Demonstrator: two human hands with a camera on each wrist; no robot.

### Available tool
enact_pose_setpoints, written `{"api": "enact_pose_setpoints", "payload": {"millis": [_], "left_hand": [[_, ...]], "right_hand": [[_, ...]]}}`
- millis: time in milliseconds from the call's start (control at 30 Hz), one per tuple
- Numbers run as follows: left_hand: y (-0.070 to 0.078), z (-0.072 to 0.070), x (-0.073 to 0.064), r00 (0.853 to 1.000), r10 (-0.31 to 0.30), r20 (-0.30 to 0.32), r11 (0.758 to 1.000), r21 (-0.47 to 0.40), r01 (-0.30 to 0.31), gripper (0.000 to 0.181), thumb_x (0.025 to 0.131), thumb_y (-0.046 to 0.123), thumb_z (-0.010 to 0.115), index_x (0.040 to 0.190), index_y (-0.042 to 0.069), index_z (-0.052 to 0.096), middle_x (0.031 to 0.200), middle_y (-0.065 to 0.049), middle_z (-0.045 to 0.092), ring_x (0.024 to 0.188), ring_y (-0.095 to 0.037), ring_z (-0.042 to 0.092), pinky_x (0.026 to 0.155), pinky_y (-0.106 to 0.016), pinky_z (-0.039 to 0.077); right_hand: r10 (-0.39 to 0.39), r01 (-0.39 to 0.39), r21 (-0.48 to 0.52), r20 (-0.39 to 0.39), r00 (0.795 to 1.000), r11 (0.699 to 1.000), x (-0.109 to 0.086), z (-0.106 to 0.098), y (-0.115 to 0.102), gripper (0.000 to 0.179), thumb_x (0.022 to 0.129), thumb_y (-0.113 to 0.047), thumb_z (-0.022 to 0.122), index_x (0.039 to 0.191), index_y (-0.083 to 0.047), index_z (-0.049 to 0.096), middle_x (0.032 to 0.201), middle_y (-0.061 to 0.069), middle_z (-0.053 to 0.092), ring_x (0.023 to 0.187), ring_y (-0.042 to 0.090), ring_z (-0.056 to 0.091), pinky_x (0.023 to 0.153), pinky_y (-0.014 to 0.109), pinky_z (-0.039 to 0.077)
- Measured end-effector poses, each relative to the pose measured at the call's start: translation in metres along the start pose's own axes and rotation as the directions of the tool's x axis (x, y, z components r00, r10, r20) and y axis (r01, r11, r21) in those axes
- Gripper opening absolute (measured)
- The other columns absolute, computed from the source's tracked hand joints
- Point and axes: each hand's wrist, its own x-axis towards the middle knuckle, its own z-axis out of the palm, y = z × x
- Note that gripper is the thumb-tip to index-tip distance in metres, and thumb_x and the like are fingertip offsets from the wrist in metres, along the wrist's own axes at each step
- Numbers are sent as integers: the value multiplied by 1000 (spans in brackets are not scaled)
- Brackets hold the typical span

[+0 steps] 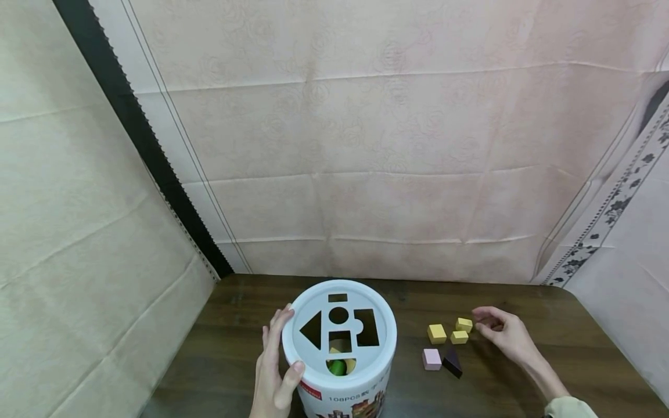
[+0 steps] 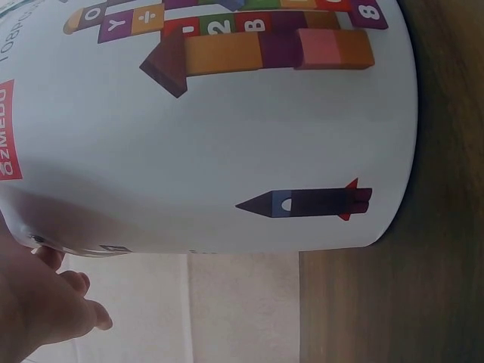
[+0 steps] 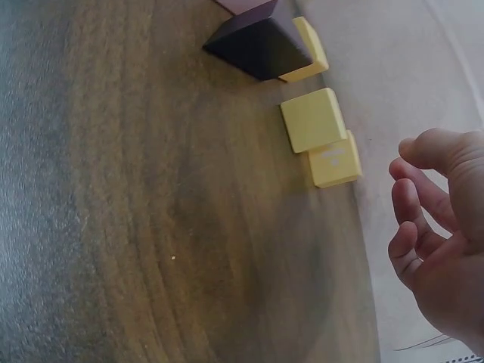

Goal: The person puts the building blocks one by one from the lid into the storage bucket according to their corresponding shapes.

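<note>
In the head view, a white bucket (image 1: pixel 342 400) with a pale blue lid (image 1: pixel 384 354) stands on the table. The lid has several shaped holes; a green block (image 1: pixel 337 367) shows through the front one. My left hand (image 1: pixel 274 371) holds the bucket's left side near the rim, thumb toward the front. To the right lie yellow blocks (image 1: pixel 436 334), a pale pink block (image 1: pixel 431 359) and a dark triangular block (image 1: pixel 452 363). My right hand (image 1: pixel 504 334) hovers just right of the yellow blocks, its fingers loosely bent and holding nothing. In the right wrist view, two yellow blocks (image 3: pixel 311 121) touch.
The brown wooden table (image 1: pixel 219 360) ends at a pale cloth wall (image 1: pixel 366 215) behind. More cloth hangs at the left (image 1: pixel 104 278) and right sides. Printed pictures and a red label (image 2: pixel 6 128) cover the bucket's side.
</note>
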Motion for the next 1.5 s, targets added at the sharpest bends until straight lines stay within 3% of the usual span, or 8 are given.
{"api": "enact_pose_setpoints", "payload": {"millis": [267,567,867,1067,1500], "left_hand": [[1,0,0,1000,-1,2,1000,-2,1,67,83,25,57,147,7,49,147,-11,51,142,-34,34,98,-82,5],[1,-1,0,1000,-1,4,1000,2,1,66,84,27,57,147,8,49,146,-12,51,142,-32,34,97,-82,6],[1,-1,0,1000,-8,4,1000,4,8,66,84,27,57,147,8,49,147,-11,51,142,-31,34,97,-83,6],[0,-1,1,1000,22,-1,1000,5,-22,67,84,27,56,147,6,49,147,-13,51,142,-33,34,97,-82,7],[-2,-1,0,1000,30,-5,1000,9,-30,67,84,27,56,147,6,49,146,-13,51,142,-32,35,97,-82,7]], "right_hand": [[101,-99,-55,41,994,994,1,4,7,29,81,8,74,109,1,70,94,10,71,72,6,59,61,25,49],[91,-89,-73,29,995,993,1,12,13,29,78,10,73,105,1,71,88,9,70,66,4,57,56,25,47],[165,-160,-82,53,985,984,1,18,18,28,80,7,75,107,1,71,89,6,69,67,6,57,56,25,45],[160,-156,-93,33,987,983,0,20,22,29,79,8,76,106,1,71,87,6,69,65,4,56,56,25,44],[154,-150,-124,22,988,981,0,23,24,25,78,8,76,101,-1,72,83,4,69,64,4,56,58,25,45]]}}
